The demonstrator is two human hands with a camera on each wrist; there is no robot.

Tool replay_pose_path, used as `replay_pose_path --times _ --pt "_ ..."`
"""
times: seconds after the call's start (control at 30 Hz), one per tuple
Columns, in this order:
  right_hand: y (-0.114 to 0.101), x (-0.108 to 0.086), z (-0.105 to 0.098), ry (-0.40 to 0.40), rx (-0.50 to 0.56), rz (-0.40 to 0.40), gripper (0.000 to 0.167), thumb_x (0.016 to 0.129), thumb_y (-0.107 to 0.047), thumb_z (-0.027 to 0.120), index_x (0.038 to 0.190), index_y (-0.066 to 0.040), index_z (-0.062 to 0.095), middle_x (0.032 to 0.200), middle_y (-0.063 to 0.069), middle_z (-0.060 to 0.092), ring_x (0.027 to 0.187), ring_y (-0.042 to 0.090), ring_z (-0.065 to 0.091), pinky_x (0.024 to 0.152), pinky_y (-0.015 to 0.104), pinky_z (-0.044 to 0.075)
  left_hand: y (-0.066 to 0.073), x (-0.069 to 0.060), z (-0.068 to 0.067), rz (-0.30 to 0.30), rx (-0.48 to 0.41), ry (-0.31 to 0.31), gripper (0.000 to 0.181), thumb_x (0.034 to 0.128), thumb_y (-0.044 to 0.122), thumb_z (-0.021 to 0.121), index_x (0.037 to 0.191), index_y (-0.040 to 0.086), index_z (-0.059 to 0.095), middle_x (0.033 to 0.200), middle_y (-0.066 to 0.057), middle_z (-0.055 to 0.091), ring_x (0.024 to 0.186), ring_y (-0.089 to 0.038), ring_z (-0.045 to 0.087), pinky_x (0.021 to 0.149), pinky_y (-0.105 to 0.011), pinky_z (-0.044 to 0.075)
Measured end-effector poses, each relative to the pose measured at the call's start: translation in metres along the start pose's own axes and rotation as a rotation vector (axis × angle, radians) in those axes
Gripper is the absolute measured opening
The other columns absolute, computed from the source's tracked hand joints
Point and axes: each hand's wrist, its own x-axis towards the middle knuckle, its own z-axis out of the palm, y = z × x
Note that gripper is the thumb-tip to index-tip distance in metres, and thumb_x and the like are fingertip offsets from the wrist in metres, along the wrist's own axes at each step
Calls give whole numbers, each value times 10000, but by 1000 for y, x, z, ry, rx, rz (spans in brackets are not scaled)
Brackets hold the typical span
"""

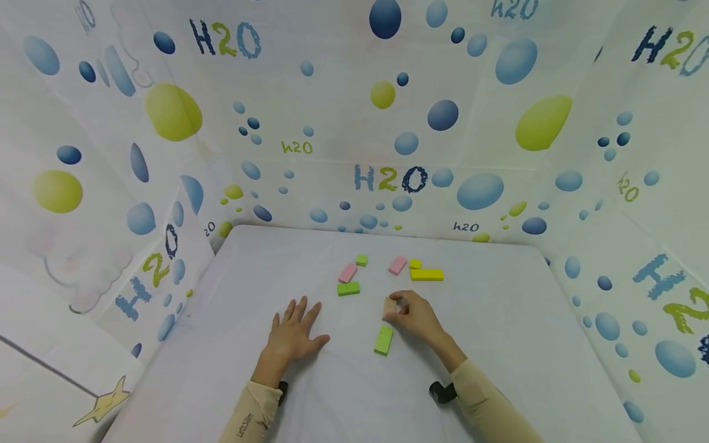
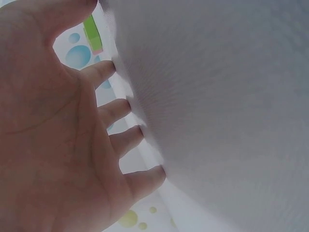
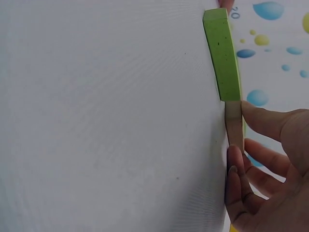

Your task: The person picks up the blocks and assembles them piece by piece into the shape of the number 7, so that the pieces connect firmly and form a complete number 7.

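On the white table, my right hand (image 1: 418, 317) pinches a plain wood-coloured block (image 1: 389, 307) between thumb and fingers. In the right wrist view this wooden block (image 3: 234, 126) lies on the table, close to the end of a longer green block (image 3: 224, 58); whether they touch, I cannot tell. From the head view, that green block (image 1: 383, 340) lies on the near side of the wooden one. My left hand (image 1: 290, 335) rests on the cloth with fingers spread and nothing in it. Its fingertips press the white surface in the left wrist view.
Beyond the hands lie a green block (image 1: 348, 288), a pink block (image 1: 348, 272) and a small green block (image 1: 362, 260). Right of them are another pink block (image 1: 397, 265), a small yellow block (image 1: 415, 264) and a long yellow block (image 1: 426, 275). Patterned sheets (image 1: 332, 111) surround the table.
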Motion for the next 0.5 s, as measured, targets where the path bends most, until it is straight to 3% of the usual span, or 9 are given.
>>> replay_pose_path --times 0.5 --pt "-1 -7 -1 -3 -27 33 475 858 -304 881 1262 -125 705 1015 5 633 785 141 542 673 289 465 -2 0 2 -1 1 6 809 947 561 673 1591 130 443 1672 -229 299 1541 -487 232 1167 -758 210"
